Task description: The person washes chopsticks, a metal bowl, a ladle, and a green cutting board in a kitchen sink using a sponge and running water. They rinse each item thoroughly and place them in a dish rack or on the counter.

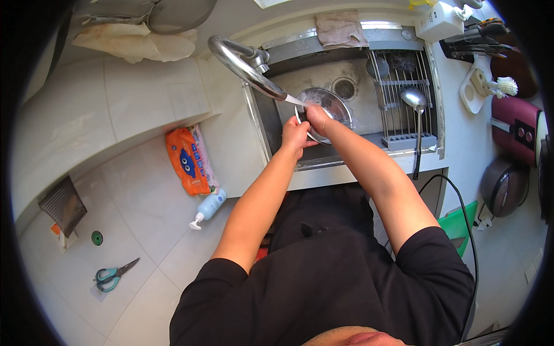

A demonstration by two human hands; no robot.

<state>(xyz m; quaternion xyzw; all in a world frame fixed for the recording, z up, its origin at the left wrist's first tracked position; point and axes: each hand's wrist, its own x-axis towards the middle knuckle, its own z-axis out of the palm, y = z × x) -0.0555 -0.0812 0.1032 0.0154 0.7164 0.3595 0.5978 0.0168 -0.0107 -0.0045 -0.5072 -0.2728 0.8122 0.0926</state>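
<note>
Water runs from a chrome gooseneck faucet [246,69] onto my right hand [317,119] and into a round metal pot or lid [339,108] in the stainless steel sink [368,95]. My left hand [296,136] grips the near left rim of this round vessel, where a dark part shows between the hands. The right hand rests at the same rim, just under the stream; its fingers are partly hidden by the splash, so whether it grips cannot be told. The sink drain [345,88] lies beyond the vessel.
A drying rack [402,82] spans the sink's right side, with a metal ladle [414,98] lying across it. A folded cloth [341,29] hangs over the back edge. To the left lie an orange wipes pack [184,162], a blue pump bottle [211,204] and scissors [113,276].
</note>
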